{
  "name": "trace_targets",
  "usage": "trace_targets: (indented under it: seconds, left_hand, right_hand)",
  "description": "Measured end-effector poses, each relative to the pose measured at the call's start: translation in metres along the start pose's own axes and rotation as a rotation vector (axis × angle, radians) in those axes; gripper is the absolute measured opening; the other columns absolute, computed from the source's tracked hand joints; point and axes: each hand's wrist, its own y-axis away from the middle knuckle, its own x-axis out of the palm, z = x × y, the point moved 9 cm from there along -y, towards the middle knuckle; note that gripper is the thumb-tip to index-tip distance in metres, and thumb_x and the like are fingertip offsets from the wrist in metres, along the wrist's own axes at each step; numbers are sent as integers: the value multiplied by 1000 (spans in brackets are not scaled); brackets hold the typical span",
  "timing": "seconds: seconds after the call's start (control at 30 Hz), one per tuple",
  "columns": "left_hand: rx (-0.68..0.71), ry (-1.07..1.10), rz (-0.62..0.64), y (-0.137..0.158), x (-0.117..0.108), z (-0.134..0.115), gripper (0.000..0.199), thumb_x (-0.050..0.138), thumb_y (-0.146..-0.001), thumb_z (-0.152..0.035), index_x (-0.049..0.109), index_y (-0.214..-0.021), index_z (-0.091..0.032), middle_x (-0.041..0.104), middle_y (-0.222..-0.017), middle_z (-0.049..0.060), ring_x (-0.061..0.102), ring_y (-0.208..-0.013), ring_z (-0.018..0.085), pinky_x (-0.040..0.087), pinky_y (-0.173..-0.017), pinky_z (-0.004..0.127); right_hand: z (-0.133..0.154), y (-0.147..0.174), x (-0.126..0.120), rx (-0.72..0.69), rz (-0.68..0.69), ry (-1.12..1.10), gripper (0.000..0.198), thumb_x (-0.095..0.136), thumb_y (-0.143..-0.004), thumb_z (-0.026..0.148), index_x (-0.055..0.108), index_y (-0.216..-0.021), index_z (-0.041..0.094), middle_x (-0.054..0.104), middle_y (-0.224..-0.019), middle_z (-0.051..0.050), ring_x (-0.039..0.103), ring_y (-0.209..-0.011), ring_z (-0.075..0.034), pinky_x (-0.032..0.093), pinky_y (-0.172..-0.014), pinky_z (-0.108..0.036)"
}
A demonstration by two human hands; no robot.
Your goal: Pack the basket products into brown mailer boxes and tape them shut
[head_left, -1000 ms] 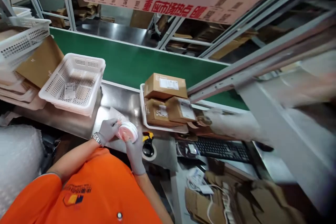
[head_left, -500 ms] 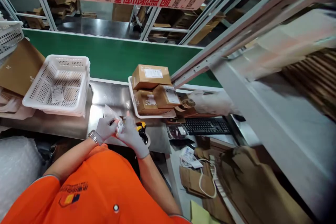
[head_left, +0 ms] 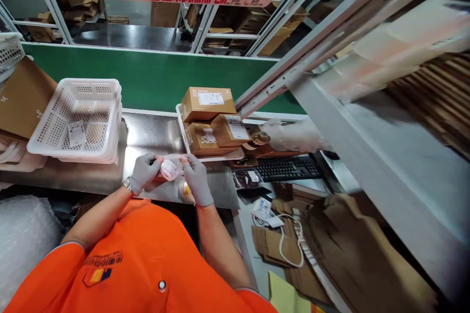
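Observation:
Both of my hands wear grey gloves with bare fingertips showing. Between them, over the metal bench (head_left: 150, 134), a small clear plastic bag (head_left: 171, 168) is stretched, with something whitish inside that I cannot make out. My left hand (head_left: 144, 172) pinches the bag's left side. On its right edge, my right hand (head_left: 198, 180) is closed in a pinch. Partly hidden beside my right hand lies a yellow object (head_left: 188, 190). Something reddish-brown shows below the bag, too covered to name.
White perforated baskets (head_left: 117, 122) are stacked at left, a paper slip (head_left: 77, 133) inside. Several cartons (head_left: 208, 102) sit in a white tray (head_left: 180, 124) behind my right hand. A green belt (head_left: 154, 76) runs behind the bench. At right are a keyboard (head_left: 288, 168) and a slanting metal post (head_left: 271, 85).
My hands have moved apart, the right one shifting right, and the bag is now spread between them. The yellow-and-black object is more covered by my right hand. The view has shifted slightly.

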Motion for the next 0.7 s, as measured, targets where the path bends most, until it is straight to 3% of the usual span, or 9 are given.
trace_targets:
  seconds: [0.2,0.37,0.53,0.7]
  left_hand:
    - [-63,-113,68,2,9,37,34,61,-97,-41,62,-69,-22,65,-61,-2,61,-62,15,44,-62,26]
    - [-192,-50,29,-2,0,74,30,59,-97,-40,62,-73,-23,70,-67,-1,68,-67,17,50,-64,27]
    - [-123,-135,-6,-1,-12,72,30,59,-98,-36,61,-71,-22,72,-72,1,68,-74,18,49,-69,28]
    - [-28,-140,31,5,-7,59,26,57,-101,-35,65,-80,-21,72,-79,1,66,-76,17,48,-72,27]
  right_hand:
    - [-15,-20,27,2,174,194,34,51,-104,47,65,-82,25,70,-78,-4,57,-73,-21,35,-69,-32]
    - [-30,-18,60,45,273,52,31,52,-99,46,64,-80,25,71,-76,-3,61,-75,-21,38,-69,-31]
    - [-38,-14,65,49,193,-9,39,49,-100,55,66,-85,24,74,-84,-4,64,-82,-22,44,-75,-32]
    - [-39,-9,62,48,92,-92,41,48,-102,59,66,-87,24,73,-86,-4,64,-85,-22,49,-78,-31]
